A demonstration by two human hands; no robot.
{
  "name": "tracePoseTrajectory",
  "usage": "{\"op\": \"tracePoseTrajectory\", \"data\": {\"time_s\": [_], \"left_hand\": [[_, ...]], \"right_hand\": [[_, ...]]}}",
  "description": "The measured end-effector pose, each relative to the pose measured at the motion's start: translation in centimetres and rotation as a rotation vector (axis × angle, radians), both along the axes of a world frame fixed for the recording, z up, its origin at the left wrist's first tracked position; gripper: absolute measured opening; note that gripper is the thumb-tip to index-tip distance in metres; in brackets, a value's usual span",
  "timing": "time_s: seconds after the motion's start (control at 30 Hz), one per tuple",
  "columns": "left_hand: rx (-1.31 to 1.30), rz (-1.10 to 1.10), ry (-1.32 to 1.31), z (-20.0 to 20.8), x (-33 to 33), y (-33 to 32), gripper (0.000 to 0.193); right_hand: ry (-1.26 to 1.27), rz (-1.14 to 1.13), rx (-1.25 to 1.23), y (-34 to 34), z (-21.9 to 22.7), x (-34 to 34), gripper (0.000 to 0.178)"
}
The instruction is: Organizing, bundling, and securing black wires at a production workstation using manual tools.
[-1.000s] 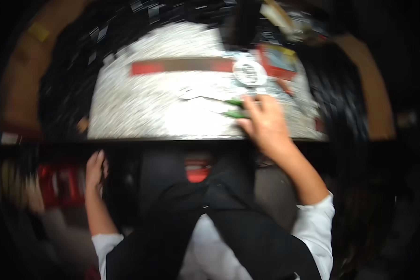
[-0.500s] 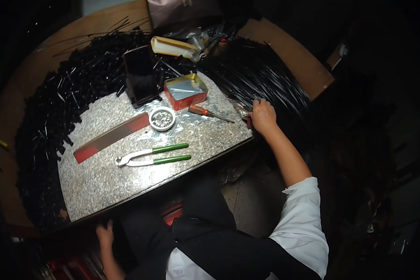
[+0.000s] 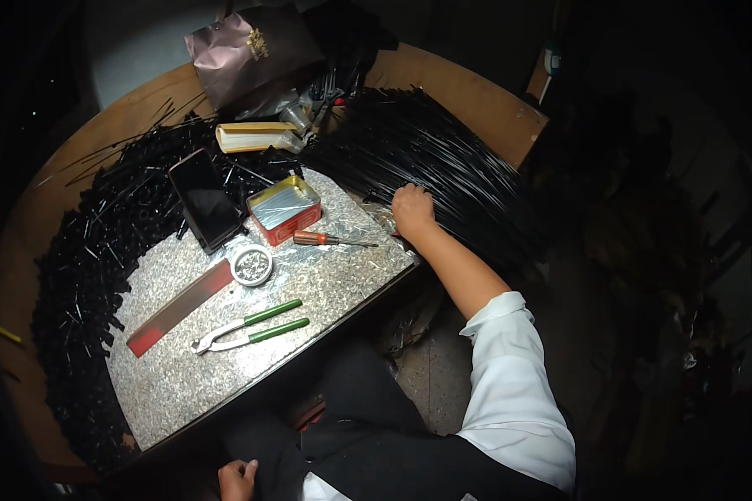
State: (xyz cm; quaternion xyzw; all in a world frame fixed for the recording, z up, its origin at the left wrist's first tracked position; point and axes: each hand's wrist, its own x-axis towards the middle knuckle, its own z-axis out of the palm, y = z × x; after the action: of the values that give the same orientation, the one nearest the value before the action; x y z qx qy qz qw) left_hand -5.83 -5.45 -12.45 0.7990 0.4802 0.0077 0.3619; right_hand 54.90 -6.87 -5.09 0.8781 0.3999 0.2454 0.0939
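My right hand lies at the right end of the speckled stone slab, against the near ends of a bundle of long thin black rods. Its fingers are curled downward, and whatever is under them is hidden. Low in the picture, beside my lap, my left hand hangs with loosely bent fingers and nothing visible in it. On the slab lie green-handled pincers, a screwdriver, a red-ended flat bar and a white bowl of small metal pieces.
A red tin of thin metal rods stands behind the screwdriver, next to a propped phone. Heaped short black pieces line the slab's left side. Behind are a yellow-edged pad, a brown bag and a wooden rim.
The whole view has shifted, so the table sits lower and further left. My right hand remains by the black rods. My left hand has come closer to my lap.
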Motion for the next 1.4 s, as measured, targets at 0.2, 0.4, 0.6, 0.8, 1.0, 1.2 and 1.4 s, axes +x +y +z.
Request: {"op": "tracePoseTrajectory", "data": {"time_s": [0.2, 0.4, 0.6, 0.8, 1.0, 1.2, 1.4], "left_hand": [[0.198, 0.03, -0.086, -0.3, 0.0, -0.8, 0.027], [0.288, 0.015, -0.083, -0.9, -0.1, -1.1, 0.03], [0.251, -0.004, -0.061, -0.1, 0.5, -1.3, 0.026], [0.315, 0.0, -0.145, 0.4, 1.0, -2.0, 0.024], [0.307, 0.002, -0.125, 0.6, 1.3, -2.1, 0.025], [0.283, 0.011, -0.116, 1.1, 1.5, -2.2, 0.024], [0.286, 0.025, -0.114, 1.1, 1.6, -2.1, 0.022]], "right_hand": [[0.044, 0.098, 0.183, -0.3, 0.4, 1.4, 0.024], [0.22, 0.192, 0.329, -1.0, 0.6, 1.5, 0.02], [0.353, 0.138, 0.379, -0.7, 1.0, 0.8, 0.026], [0.577, 0.082, 0.385, -1.2, 2.2, 0.5, 0.033], [0.55, 0.096, 0.398, -1.0, 2.2, 0.3, 0.04], [0.257, 0.305, 0.347, 0.7, 1.7, -0.5, 0.037], [0.222, 0.282, 0.39, 3.3, 0.4, 0.4, 0.025]]}}
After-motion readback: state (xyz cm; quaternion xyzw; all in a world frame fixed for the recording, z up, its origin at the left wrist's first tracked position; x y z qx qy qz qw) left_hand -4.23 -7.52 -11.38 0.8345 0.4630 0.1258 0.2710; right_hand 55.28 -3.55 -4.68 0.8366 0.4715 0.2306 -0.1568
